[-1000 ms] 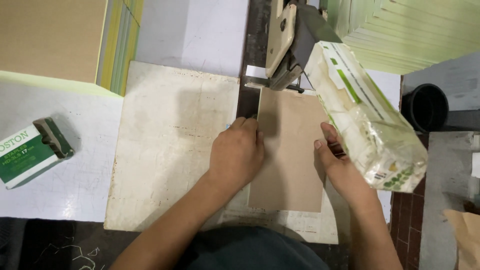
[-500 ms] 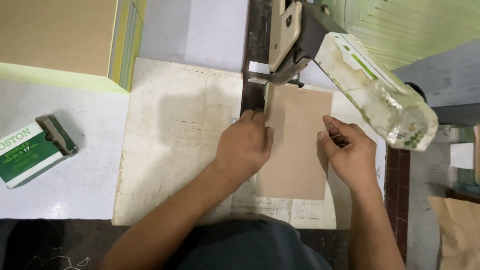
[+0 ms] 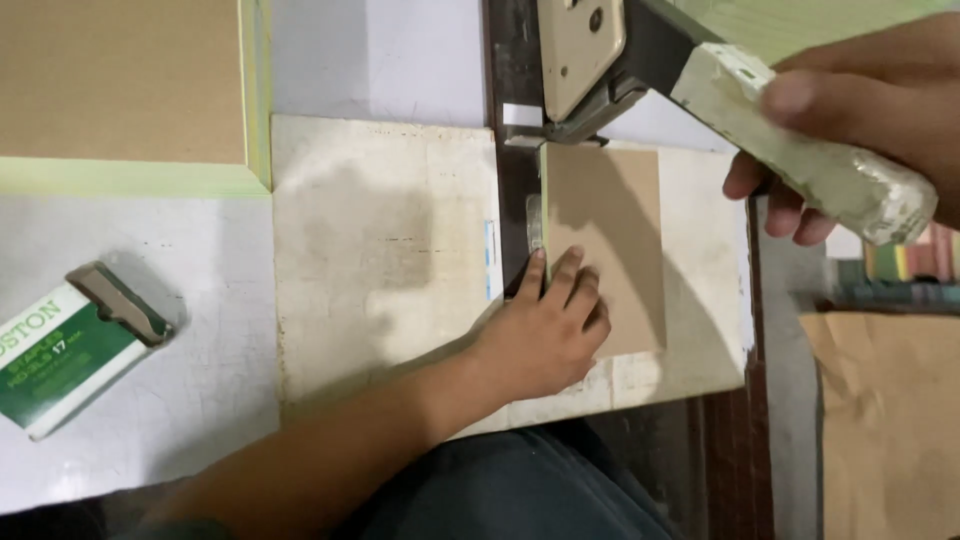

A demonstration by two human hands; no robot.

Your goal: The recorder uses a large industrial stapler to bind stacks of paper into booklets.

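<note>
A tan booklet (image 3: 610, 225) lies on the worn cream stapler platform (image 3: 380, 250), its left edge along the dark centre channel. My left hand (image 3: 545, 335) presses flat on the booklet's lower left part, fingers next to the channel. My right hand (image 3: 860, 110) grips the long pale lever handle (image 3: 800, 150) of the heavy stapler, up at the top right. The stapler head (image 3: 580, 60) hangs just over the booklet's top left corner.
A green and white box of staples (image 3: 65, 350), lid open, lies at the left on the grey table. A stack of tan covers with green edges (image 3: 120, 80) fills the top left. Brown paper (image 3: 880, 420) lies at the right.
My right hand left the booklet's right edge and took hold of the stapler's lever handle. My left hand slid lower on the booklet. The view shifted closer.
</note>
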